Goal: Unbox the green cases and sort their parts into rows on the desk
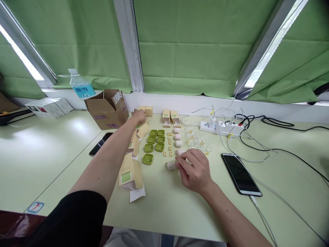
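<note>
My left hand reaches far across the table and closes on a small tan box next to another tan box near the wall. My right hand rests on the table with curled fingers, touching a small pale pink cylinder. More pink cylinders stand in a column just beyond it. Several green square trays and small tan clips lie between my hands. Opened tan cartons lie under my left forearm.
An open brown cardboard box and a water bottle stand at the back left. A phone on a cable lies right of my right hand; another phone lies left. A power strip with tangled cables sits at the back right.
</note>
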`<state>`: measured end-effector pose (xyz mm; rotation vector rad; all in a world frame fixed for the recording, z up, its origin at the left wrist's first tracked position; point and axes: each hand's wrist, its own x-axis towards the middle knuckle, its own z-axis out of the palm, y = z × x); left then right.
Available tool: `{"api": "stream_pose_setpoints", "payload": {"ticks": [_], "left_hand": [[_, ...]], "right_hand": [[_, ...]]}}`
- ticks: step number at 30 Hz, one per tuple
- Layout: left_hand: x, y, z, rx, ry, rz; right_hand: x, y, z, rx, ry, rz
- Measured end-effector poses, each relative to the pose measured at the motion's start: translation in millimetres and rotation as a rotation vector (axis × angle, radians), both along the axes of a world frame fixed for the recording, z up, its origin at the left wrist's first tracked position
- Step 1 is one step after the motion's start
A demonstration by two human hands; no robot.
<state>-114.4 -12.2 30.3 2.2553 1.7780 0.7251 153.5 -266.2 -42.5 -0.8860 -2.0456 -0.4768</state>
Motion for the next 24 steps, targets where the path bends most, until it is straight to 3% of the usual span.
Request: {"api": "stream_pose_setpoints", "payload": {"ticks": [3,6,10,13,16,19,24], "left_hand": [[3,-13,8.4,0.034,-0.019,0.047],[11,-45,19.9,0.102,-0.062,-0.001],[27,-130,24.3,0.180,-0.198,-0.174],[39,-205,15.7,0.130,-0.260,-0.324],[49,-258,2.8,0.011,-0.251,-0.448],[55,-275,-7.9,0.043,-0.230,-0.486],[58,-257,-21.8,-0.006,-0.442,-0.442]], "right_hand": [[3,1,-1.4,0.051,0.036,0.012],[4,2,-1.3,0.077,0.093,-0.035],[-2,1,0.9,0.011,0.170,-0.096],[-8,-1,0.0,-0.072,0.264,-0.055],[-11,-5,-4.3,-0.164,0.320,0.012],[-14,-9,-8.2,-0.316,0.400,0.110],[-23,-14,-8.2,-0.581,0.676,0.355]]}}
